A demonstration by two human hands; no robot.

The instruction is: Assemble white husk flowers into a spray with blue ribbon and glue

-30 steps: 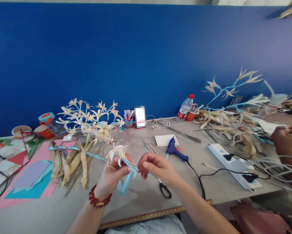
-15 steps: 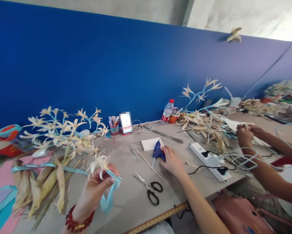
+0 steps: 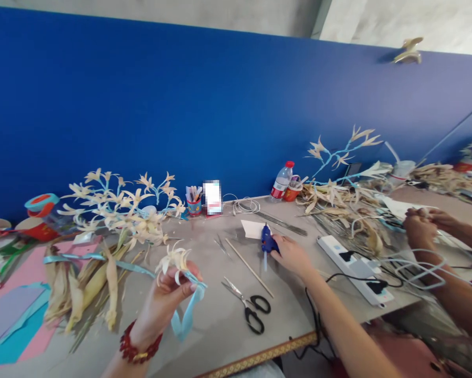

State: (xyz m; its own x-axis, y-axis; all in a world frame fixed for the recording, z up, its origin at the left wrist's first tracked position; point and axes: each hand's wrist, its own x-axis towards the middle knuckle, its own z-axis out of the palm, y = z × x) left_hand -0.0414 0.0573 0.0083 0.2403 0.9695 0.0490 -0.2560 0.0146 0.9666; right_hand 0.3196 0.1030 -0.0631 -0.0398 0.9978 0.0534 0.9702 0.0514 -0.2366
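My left hand (image 3: pixel 176 289) pinches the stem of a cream corn-husk flower (image 3: pixel 175 258), its petals up over the fingers. A light blue ribbon (image 3: pixel 184 320) hangs in a loop from the stem, and another stretch runs off to the left. My right hand (image 3: pixel 294 254) is closed around the handle of a blue glue gun (image 3: pixel 265 239), whose nozzle lies by a white card (image 3: pixel 251 229). A clear glue stick (image 3: pixel 265 261) pokes out of its rear. Between my hands lie black-handled scissors (image 3: pixel 249 304) and a thin wooden stick (image 3: pixel 249 268).
Husks (image 3: pixel 86 289) and finished flower branches (image 3: pixel 117 205) lie left, near coloured paper (image 3: pixel 15 315). A power strip (image 3: pixel 354 268) with cords sits right. Behind stand a bottle (image 3: pixel 282 181), a pen cup (image 3: pixel 194 202) and a phone (image 3: pixel 212 197). A co-worker's hands (image 3: pixel 425 226) work far right.
The view has turned slightly left, so things sit further right. My right hand has closed further round the glue gun's handle, and the gun has shifted a little. My left hand still holds the flower.
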